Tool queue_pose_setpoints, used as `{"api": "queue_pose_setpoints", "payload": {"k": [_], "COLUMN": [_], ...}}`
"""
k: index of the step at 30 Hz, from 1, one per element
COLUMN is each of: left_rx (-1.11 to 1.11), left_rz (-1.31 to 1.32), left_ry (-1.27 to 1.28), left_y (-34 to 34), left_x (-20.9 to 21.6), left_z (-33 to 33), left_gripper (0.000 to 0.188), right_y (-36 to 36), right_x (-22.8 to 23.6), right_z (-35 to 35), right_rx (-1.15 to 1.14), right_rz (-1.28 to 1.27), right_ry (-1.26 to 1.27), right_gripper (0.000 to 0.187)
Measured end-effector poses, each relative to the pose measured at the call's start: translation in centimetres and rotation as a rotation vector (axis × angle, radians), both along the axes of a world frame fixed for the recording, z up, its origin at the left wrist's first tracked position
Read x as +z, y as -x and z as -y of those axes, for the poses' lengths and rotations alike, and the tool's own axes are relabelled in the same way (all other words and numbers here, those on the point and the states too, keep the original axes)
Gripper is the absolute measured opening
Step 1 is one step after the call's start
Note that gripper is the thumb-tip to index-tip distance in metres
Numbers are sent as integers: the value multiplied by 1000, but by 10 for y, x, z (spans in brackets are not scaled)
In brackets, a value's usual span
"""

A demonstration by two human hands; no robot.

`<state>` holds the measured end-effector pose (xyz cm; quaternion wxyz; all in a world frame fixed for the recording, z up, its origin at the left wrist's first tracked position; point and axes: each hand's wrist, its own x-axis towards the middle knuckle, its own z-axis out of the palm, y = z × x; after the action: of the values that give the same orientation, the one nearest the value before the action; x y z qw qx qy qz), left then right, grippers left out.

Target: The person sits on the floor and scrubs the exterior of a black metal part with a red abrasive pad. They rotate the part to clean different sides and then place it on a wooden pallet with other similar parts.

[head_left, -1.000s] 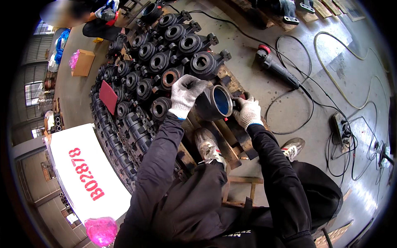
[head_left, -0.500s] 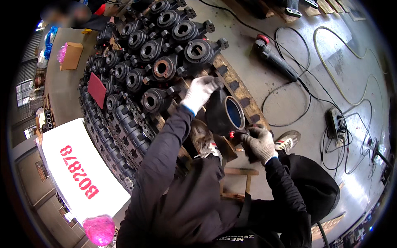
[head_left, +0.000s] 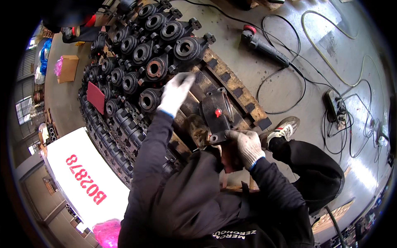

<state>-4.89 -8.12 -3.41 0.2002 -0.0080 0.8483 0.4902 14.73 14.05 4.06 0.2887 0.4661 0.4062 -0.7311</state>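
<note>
A black cast metal housing [head_left: 213, 110] lies tilted on the wooden pallet in front of me. It has a round bore, a lug with a hole at each end and a red plug [head_left: 218, 113] on its side. My left hand [head_left: 178, 93], in a white knit glove, is raised left of the housing, fingers stretched out and holding nothing. Beside the near lug is my gloved right hand [head_left: 247, 146], its fingers closed on a reddish-brown sheet [head_left: 231, 158] that hangs below them. Whether those fingertips touch the lug, I cannot tell.
Rows of similar black castings [head_left: 141, 53] crowd the pallet [head_left: 244, 97] to the left, with a dark red sheet [head_left: 95, 98] on them. An angle grinder [head_left: 264, 48] and cables lie on the floor at right. My shoe [head_left: 283, 130] stands by the pallet corner.
The housing has turned, bringing its red plug up and its bore away to the right. My left hand has left it and moved left; my right hand has shifted slightly left.
</note>
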Motion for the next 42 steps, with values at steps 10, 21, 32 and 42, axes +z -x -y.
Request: {"api": "queue_pose_setpoints", "payload": {"k": [10,21,32,42], "left_rx": [-538,-729,-712,-674], "left_rz": [-243,-388,-552,-687], "left_ry": [-107,47,274,601], "left_y": [-90,-94,-83,-50], "left_x": [98,92,96,88], "left_z": [-8,-17,-37,-77], "left_gripper": [23,45,57,59], "right_y": [-14,24,13,2], "right_x": [-21,1,-49,-96], "right_z": [6,11,-29,-65], "right_rx": [-74,-132,-120,-559], "right_rz": [-4,-97,-261,-481], "right_ry": [-89,-52,150,546], "right_gripper": [27,33,47,75]}}
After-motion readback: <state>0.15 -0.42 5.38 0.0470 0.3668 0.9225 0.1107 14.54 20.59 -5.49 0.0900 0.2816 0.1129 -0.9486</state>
